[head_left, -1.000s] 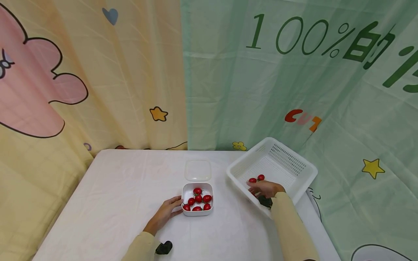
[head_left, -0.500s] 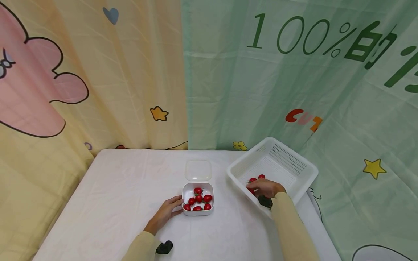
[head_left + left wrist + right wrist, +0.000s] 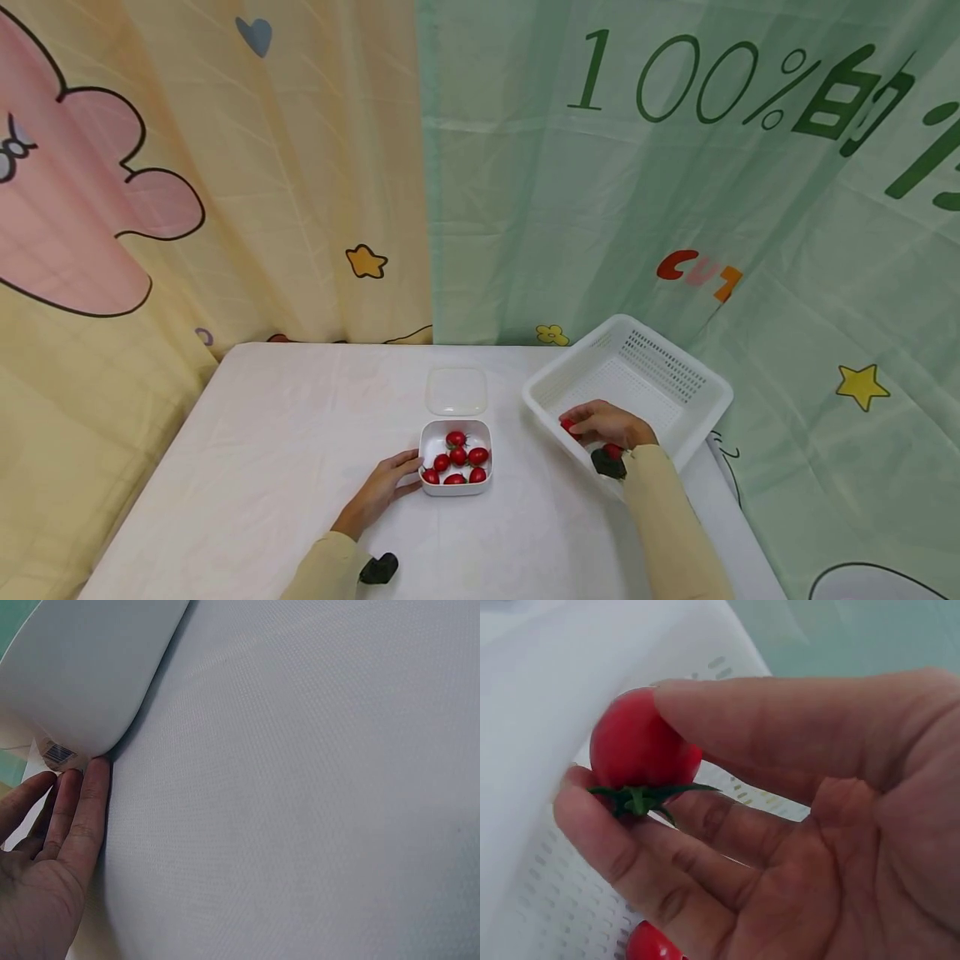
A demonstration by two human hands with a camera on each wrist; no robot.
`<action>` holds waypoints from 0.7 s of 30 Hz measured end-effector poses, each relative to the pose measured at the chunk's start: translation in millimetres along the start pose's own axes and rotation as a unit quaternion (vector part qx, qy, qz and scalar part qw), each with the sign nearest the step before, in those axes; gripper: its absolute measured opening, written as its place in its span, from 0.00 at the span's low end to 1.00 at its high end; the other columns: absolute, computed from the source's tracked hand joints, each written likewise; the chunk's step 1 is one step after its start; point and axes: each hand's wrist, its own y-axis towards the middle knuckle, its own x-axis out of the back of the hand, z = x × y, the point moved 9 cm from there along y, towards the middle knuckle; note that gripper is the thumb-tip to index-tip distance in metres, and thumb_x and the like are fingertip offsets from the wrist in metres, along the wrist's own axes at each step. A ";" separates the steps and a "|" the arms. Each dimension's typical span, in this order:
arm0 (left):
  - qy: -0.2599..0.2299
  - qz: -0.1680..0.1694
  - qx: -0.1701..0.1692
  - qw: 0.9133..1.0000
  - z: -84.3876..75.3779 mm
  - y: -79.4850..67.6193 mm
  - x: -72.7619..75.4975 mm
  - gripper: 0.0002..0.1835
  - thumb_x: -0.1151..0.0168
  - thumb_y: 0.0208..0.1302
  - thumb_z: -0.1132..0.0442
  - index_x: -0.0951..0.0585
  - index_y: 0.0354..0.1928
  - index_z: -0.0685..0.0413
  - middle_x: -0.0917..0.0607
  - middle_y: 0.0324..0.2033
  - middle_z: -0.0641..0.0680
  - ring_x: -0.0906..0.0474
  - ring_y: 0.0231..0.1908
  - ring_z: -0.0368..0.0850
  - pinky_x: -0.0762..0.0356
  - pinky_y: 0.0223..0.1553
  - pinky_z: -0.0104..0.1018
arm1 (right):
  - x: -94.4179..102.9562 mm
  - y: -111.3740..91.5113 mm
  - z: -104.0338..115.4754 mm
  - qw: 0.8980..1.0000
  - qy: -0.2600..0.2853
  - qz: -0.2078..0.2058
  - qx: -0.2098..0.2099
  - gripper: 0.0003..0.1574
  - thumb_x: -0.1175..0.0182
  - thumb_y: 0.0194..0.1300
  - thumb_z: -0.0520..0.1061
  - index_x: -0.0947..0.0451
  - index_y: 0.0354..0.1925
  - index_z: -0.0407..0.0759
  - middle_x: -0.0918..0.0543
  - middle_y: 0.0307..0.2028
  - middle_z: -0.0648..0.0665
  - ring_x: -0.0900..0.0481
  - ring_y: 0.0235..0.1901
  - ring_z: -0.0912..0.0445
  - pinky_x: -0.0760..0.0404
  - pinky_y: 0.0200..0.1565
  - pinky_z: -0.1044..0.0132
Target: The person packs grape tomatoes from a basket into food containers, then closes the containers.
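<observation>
Over the near left part of a white perforated basket (image 3: 542, 392), my right hand (image 3: 609, 423) pinches a red cherry tomato (image 3: 641, 742) between thumb and fingers, its green stem side turned down toward the fingers. Another cherry tomato (image 3: 652, 943) lies lower in the basket, partly cut off. My left hand (image 3: 382, 490) rests its fairly straight fingertips (image 3: 94, 780) against the left side of a small white box (image 3: 456, 491). Several cherry tomatoes (image 3: 458, 457) lie spread inside that box.
Behind the box a clear lid (image 3: 457, 392) lies flat on the white-covered table (image 3: 300, 417). The basket stands at the table's right edge. Printed curtains (image 3: 495, 208) hang right behind the table and along its sides.
My right hand has risen slightly within the basket with a cherry tomato in its fingers. A tomato by the wrist has come into sight. The left hand and the box stay put.
</observation>
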 end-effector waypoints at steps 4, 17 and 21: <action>0.005 0.005 0.000 1.000 -0.4 0.4 -0.4 0.33 0.47 0.72 0.53 0.39 0.67 0.73 0.32 0.63 0.69 0.29 0.58 0.59 0.25 0.57 0.48 | -1.6 -2.7 8.8 1.000 -0.005 -0.001 0.024 0.23 0.42 0.65 0.33 0.28 0.57 0.25 0.18 0.45 0.41 0.20 0.38 0.53 0.17 0.48 0.58; 0.006 0.008 0.000 1.000 0.5 -0.6 -0.8 0.33 0.47 0.72 0.53 0.38 0.67 0.72 0.32 0.63 0.69 0.29 0.59 0.58 0.25 0.57 0.48 | 3.1 -8.2 21.0 0.994 -0.040 -0.092 0.029 0.24 0.37 0.63 0.42 0.23 0.55 0.33 0.17 0.44 0.41 0.21 0.37 0.52 0.21 0.47 0.51; 0.007 0.005 0.000 1.000 1.0 -1.1 -1.4 0.33 0.47 0.71 0.53 0.38 0.67 0.72 0.32 0.63 0.69 0.29 0.59 0.58 0.25 0.57 0.48 | 4.5 -9.6 24.6 0.990 -0.065 -0.119 0.029 0.24 0.35 0.62 0.46 0.22 0.55 0.39 0.17 0.43 0.44 0.21 0.36 0.52 0.24 0.38 0.55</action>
